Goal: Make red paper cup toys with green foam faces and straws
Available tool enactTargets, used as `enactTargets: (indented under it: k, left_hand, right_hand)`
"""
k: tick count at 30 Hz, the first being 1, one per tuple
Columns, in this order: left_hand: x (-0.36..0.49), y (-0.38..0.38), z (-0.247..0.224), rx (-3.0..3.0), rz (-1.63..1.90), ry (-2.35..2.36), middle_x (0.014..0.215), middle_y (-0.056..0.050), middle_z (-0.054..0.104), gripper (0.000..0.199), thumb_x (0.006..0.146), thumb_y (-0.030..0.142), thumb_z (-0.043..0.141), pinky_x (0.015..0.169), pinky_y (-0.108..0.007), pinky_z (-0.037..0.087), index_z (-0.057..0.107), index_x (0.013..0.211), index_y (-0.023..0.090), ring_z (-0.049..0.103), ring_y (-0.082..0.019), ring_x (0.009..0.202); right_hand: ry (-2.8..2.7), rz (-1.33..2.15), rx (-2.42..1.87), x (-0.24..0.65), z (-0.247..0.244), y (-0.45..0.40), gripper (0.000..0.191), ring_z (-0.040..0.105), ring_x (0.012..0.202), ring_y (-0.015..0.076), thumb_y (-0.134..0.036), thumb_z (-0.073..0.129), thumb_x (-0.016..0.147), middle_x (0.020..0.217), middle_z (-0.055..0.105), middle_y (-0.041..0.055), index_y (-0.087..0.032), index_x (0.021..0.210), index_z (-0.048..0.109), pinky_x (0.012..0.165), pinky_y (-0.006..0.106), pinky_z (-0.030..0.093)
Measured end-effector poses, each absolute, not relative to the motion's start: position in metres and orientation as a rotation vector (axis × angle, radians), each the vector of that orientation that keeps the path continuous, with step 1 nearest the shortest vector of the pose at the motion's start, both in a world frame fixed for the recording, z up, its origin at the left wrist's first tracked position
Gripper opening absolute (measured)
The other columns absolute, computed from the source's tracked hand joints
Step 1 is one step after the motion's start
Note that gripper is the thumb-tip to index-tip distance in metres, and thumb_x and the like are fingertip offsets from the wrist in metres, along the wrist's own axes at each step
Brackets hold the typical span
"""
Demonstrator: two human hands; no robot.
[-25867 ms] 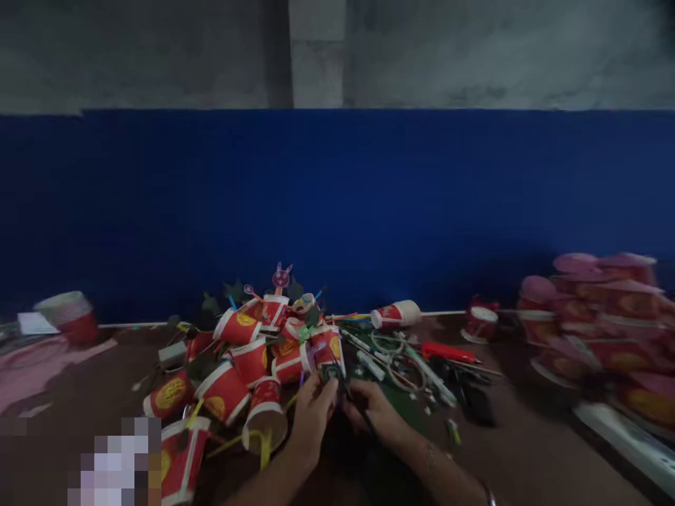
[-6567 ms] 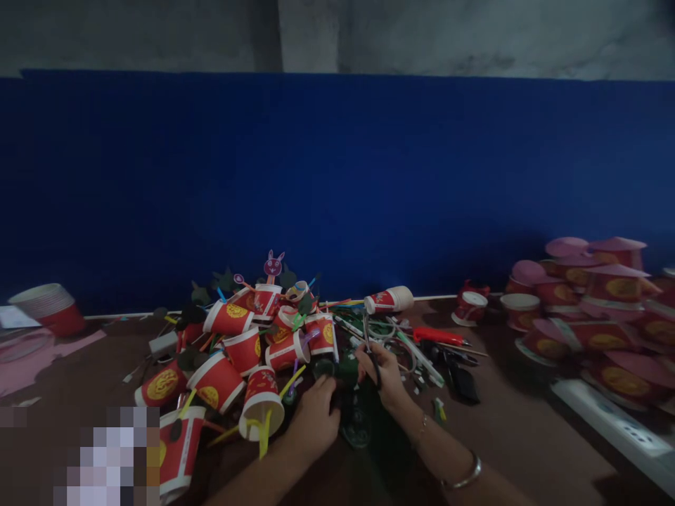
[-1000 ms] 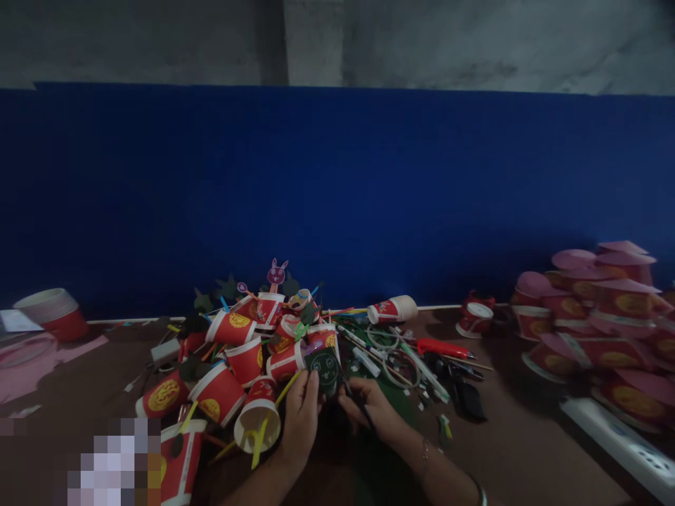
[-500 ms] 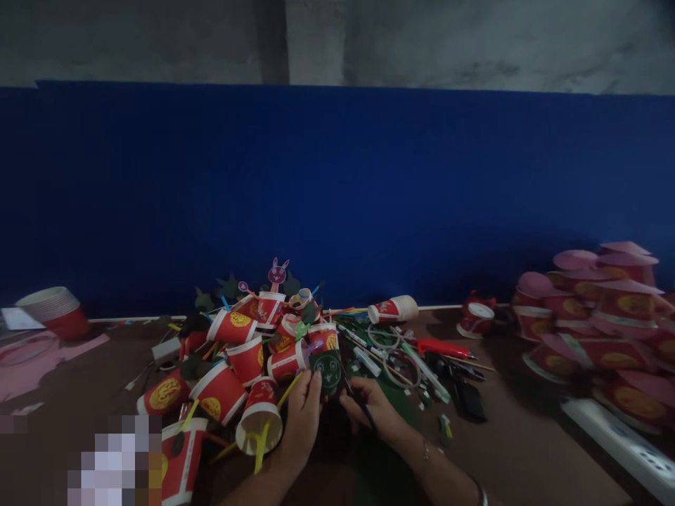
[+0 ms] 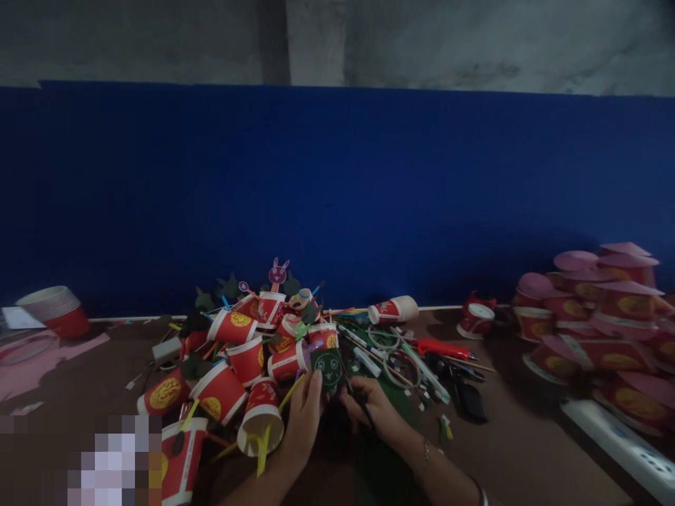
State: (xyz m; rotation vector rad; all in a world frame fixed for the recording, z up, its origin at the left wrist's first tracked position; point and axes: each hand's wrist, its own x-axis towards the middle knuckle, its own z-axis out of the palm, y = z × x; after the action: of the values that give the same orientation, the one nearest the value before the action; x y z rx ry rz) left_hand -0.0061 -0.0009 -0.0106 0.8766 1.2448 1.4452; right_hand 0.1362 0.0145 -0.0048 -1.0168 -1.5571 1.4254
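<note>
Over the bench (image 5: pixel 506 436), short of its back edge, your left hand (image 5: pixel 304 414) pinches the green card (image 5: pixel 328 367), likely steadying it against scissors (image 5: pixel 348 384) your right hand (image 5: pixel 378 409) grips.

Red cups (image 5: pixel 219 393) crowd the left hand (image 5: pixel 303 414); bare table (image 5: pixel 527 450) flanks the right forearm (image 5: pixel 432 460).

Table (image 5: pixel 527 450) crowded with cups

Blue panel (image 5: pixel 316 190) at back, grey wall (image 5: pixel 448 42) above. Far left: tilted cup stack (image 5: pixel 55 309) beside pink paper (image 5: pixel 26 369). Centre-left: heap of red cups (image 5: pixel 247 362), many on their sides, rabbit cutout (image 5: pixel 278 273) upright on top. Shorter cup stack (image 5: pixel 393 310) lies sideways near panel. Red tool (image 5: pixel 446 349) (type unclear) right of centre. Far right: piled cups with pink tops (image 5: pixel 616 337); power strip (image 5: pixel 616 443) in front, sockets up.
</note>
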Motion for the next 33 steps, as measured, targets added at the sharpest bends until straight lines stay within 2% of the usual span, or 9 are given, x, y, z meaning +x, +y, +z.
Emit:
enactTargets:
  k: [4, 8, 16, 27, 33]
  left_hand:
    - [-0.005, 0.0001, -0.0149, 1.034, 1.438, 1.225, 0.064, -0.001, 0.058, 0.04, 0.071, 0.058, 0.06, 0.061, -0.027, 0.044, 0.058, 0.066, 0.018, 0.054, -0.017, 0.063]
    - [-0.0047, 0.0013, -0.0174, 1.061, 1.43, 1.213, 0.056, 0.002, 0.05, 0.042, 0.072, 0.059, 0.058, 0.055, -0.025, 0.04, 0.053, 0.061, 0.019, 0.047, -0.014, 0.054]
    - [-0.0051, 0.0015, -0.0169, 1.073, 1.424, 1.21, 0.056, 0.003, 0.049, 0.041, 0.071, 0.058, 0.059, 0.053, -0.024, 0.038, 0.054, 0.062, 0.019, 0.046, -0.013, 0.053]
    - [-0.0054, 0.0032, -0.0185, 1.05, 1.387, 1.157, 0.056, 0.004, 0.046, 0.041, 0.073, 0.059, 0.057, 0.054, -0.024, 0.038, 0.052, 0.062, 0.019, 0.043, -0.012, 0.053]
    - [-0.0062, 0.0016, -0.0156, 1.021, 1.472, 1.244, 0.064, 0.0, 0.057, 0.039, 0.072, 0.056, 0.06, 0.059, -0.025, 0.042, 0.06, 0.069, 0.018, 0.052, -0.015, 0.061]
  right_hand:
    - [-1.564, 1.43, -1.019, 0.137, -0.0074, 0.015, 0.035, 0.04, 0.032, 0.0054, -0.046, 0.068, 0.069, 0.041, 0.042, -0.0092, -0.018, 0.062, 0.047, 0.032, 0.016, 0.03]
    - [-1.574, 1.458, -0.982, 0.1386, -0.0068, 0.0146, 0.034, 0.041, 0.034, 0.0055, -0.045, 0.069, 0.068, 0.041, 0.043, -0.0091, -0.017, 0.064, 0.049, 0.033, 0.015, 0.029]
    - [-1.548, 1.491, -0.909, 0.1381, -0.0065, 0.0145, 0.037, 0.044, 0.037, 0.006, -0.047, 0.071, 0.066, 0.048, 0.047, -0.0072, -0.017, 0.066, 0.051, 0.036, 0.017, 0.034]
    - [-1.58, 1.442, -1.005, 0.1384, -0.0069, 0.0151, 0.036, 0.04, 0.032, 0.0056, -0.049, 0.068, 0.068, 0.045, 0.043, -0.0087, -0.017, 0.067, 0.052, 0.033, 0.017, 0.033]
    - [-1.573, 1.427, -1.035, 0.1375, -0.0013, 0.0143, 0.037, 0.039, 0.032, 0.0054, -0.049, 0.068, 0.068, 0.043, 0.042, -0.0084, -0.017, 0.064, 0.051, 0.032, 0.016, 0.032]
